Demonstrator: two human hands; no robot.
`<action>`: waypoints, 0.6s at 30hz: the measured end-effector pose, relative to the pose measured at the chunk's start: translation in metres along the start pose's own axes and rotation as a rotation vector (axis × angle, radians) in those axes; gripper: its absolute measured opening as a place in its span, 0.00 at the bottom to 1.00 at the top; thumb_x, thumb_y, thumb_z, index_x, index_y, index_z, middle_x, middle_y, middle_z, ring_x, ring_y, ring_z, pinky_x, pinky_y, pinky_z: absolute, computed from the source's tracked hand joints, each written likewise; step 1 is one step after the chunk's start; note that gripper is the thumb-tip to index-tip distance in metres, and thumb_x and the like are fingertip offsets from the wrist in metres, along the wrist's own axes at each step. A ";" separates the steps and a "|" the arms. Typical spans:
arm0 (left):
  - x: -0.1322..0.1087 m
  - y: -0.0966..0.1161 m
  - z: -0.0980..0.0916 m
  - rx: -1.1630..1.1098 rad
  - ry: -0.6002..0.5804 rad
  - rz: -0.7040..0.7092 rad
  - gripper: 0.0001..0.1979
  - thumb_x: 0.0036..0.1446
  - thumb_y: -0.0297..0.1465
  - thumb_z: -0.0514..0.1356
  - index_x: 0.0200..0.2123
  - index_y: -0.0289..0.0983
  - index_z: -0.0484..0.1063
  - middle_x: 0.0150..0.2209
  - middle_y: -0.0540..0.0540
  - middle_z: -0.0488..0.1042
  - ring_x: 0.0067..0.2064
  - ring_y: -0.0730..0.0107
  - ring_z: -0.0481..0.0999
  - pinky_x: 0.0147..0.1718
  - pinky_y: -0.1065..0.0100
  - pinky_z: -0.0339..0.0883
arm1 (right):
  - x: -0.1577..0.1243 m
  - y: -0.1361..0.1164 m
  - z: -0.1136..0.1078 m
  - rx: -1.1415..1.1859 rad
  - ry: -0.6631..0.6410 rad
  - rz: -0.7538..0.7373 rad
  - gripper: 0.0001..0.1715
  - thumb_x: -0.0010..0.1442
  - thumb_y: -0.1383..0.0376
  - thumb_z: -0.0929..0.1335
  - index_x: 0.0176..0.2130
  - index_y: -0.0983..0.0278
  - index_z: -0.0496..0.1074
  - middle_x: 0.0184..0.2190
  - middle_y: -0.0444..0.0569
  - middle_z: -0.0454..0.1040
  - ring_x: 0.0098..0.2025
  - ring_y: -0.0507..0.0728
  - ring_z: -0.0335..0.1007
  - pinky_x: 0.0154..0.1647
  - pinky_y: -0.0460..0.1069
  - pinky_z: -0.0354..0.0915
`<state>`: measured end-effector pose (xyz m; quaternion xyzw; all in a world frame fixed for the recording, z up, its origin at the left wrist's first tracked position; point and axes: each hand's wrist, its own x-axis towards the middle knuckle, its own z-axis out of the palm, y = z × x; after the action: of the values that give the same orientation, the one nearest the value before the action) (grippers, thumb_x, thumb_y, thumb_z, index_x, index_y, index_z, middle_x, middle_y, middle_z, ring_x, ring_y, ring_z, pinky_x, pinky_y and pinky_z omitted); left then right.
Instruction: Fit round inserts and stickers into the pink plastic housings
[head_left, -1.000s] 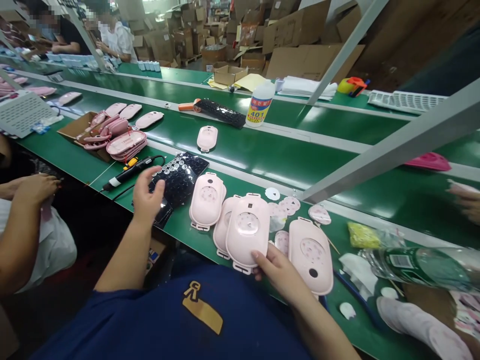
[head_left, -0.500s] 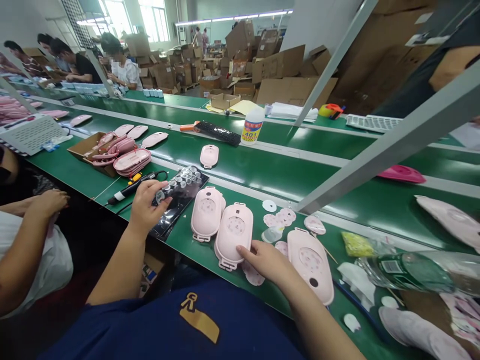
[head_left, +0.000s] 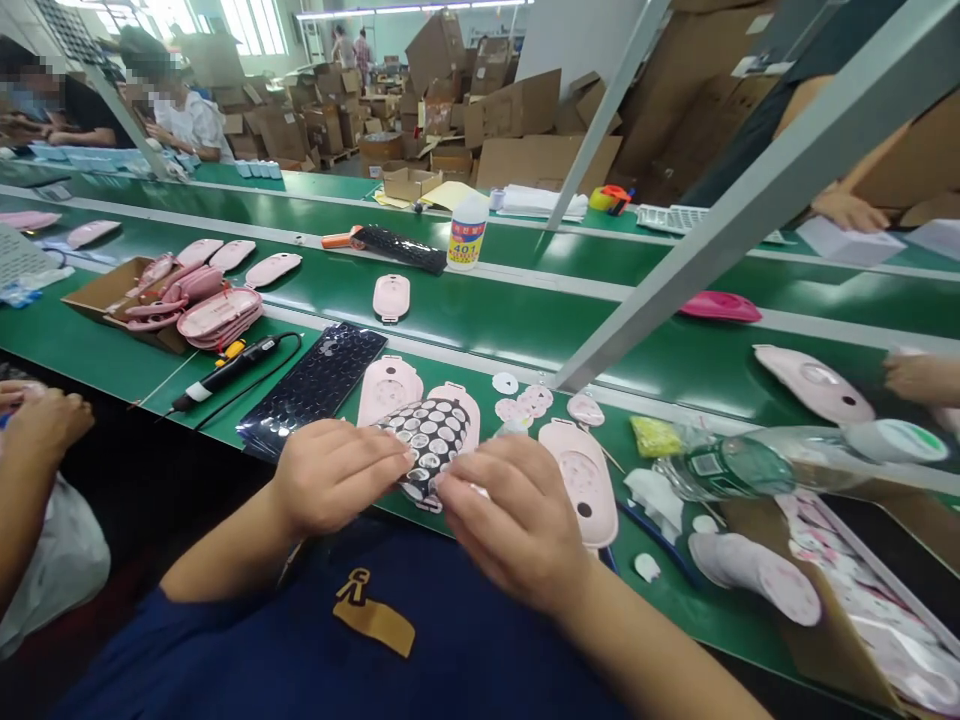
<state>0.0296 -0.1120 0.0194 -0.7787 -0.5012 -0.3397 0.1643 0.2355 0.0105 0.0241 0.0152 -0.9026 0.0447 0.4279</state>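
Black glossy sheet of round clear dots [head_left: 429,440], small and flexible, held at the near edge of the green work table [head_left: 112,350], over the pale pink oval plastic shells [head_left: 390,385]. Dots sit in even rows, each with a white glint. Left hand [head_left: 334,475] curled, fingertips pinching the sheet's left edge. Right hand [head_left: 514,520] curled, fingertips at the sheet's right lower edge; grip there partly hidden.

Change against 0.5 s ago: left hand was out at the larger black dot sheet [head_left: 315,385] on the table; right hand lay on a pink shell. Both hands now meet at the middle on the small sheet. The larger sheet lies flat, untouched.

Nearby: 1 black pen-shaped tool with cable [head_left: 225,365], matte; 1 clear green-tinted plastic bottle [head_left: 750,465] on its side; 1 white glue bottle with yellow label [head_left: 466,232], upright.
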 end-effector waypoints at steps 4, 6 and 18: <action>-0.001 0.013 -0.003 -0.059 -0.070 -0.136 0.07 0.63 0.31 0.59 0.40 0.40 0.78 0.33 0.47 0.83 0.31 0.65 0.81 0.28 0.67 0.69 | -0.015 0.000 0.004 -0.178 0.087 -0.254 0.11 0.60 0.69 0.70 0.30 0.53 0.76 0.34 0.34 0.81 0.36 0.51 0.72 0.49 0.52 0.64; -0.002 0.016 -0.006 -0.120 -0.144 -0.234 0.07 0.65 0.31 0.58 0.38 0.39 0.77 0.31 0.48 0.82 0.30 0.67 0.81 0.29 0.69 0.69 | -0.022 0.002 0.008 -0.197 0.127 -0.288 0.11 0.59 0.68 0.71 0.29 0.51 0.77 0.35 0.32 0.81 0.38 0.50 0.71 0.48 0.51 0.64; 0.004 -0.002 -0.011 -0.320 -0.433 -0.600 0.16 0.65 0.34 0.58 0.24 0.37 0.73 0.22 0.51 0.72 0.25 0.72 0.71 0.25 0.70 0.60 | -0.019 0.003 0.016 0.060 0.205 -0.238 0.15 0.58 0.72 0.68 0.24 0.57 0.76 0.29 0.36 0.77 0.36 0.48 0.67 0.46 0.50 0.63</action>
<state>0.0245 -0.1150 0.0302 -0.6672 -0.6701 -0.2743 -0.1748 0.2347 0.0115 -0.0009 0.1304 -0.8443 0.0219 0.5193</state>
